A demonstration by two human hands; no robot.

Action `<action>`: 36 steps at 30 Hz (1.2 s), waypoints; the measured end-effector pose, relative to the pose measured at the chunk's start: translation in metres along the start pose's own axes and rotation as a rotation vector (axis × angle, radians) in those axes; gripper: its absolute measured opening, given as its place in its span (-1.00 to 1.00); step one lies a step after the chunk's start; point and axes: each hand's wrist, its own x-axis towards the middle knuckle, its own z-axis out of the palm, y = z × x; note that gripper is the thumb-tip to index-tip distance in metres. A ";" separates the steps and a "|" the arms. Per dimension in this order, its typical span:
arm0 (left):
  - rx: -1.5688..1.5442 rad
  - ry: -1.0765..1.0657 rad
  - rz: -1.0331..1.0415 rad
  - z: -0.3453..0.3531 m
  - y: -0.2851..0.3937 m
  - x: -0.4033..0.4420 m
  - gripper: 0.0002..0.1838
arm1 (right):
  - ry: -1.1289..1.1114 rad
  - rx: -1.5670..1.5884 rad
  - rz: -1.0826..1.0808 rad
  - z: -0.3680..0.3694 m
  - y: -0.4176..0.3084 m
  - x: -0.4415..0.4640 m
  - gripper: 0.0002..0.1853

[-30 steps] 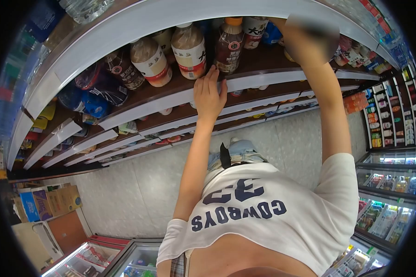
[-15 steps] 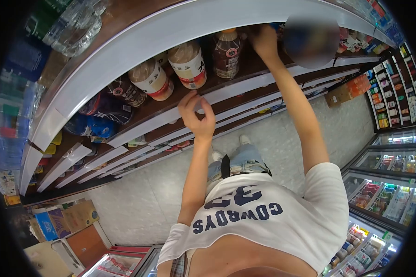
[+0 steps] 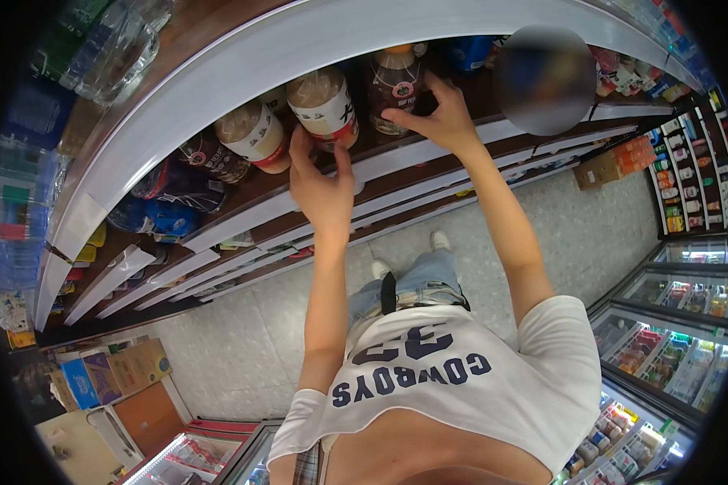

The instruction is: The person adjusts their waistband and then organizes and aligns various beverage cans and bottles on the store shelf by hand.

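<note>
On the brown shelf stand several drink bottles. My left hand (image 3: pixel 323 182) is at the lower part of a bottle with a white and red label (image 3: pixel 323 109), thumb and fingers apart at its base. My right hand (image 3: pixel 445 117) reaches to a dark brown bottle with an orange cap (image 3: pixel 394 85), its thumb across the front and its fingers at the right side. Another white-labelled bottle (image 3: pixel 255 137) leans in view to the left, beside a dark bottle (image 3: pixel 210 158).
The white shelf edge (image 3: pixel 218 77) curves above the bottles. Lower shelves hold more goods. Blue bottles (image 3: pixel 158 217) lie far left. Cartons (image 3: pixel 113 373) stand at lower left, an orange box (image 3: pixel 632 155) at right, lit fridges (image 3: pixel 659 352) at lower right. A blurred patch hides part of the shelf.
My left hand has moved up and left to the white-labelled bottle. My right hand has come left and down from the back of the shelf to the dark brown bottle.
</note>
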 end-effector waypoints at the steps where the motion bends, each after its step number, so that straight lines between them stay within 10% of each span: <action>1: 0.013 -0.015 -0.036 0.002 0.002 0.002 -0.46 | 0.009 -0.013 0.014 -0.005 0.004 -0.001 -0.25; 15: 0.331 0.054 0.034 0.101 0.018 0.028 -0.64 | -0.038 0.053 0.042 -0.083 0.040 -0.005 -0.42; 21: 0.000 0.344 0.249 0.089 0.001 0.002 -0.84 | -0.077 -0.085 -0.056 -0.069 0.032 -0.004 -0.43; 36: 0.130 0.705 0.083 0.011 -0.024 0.002 -0.48 | 0.011 -0.097 -0.168 0.098 -0.045 0.017 -0.10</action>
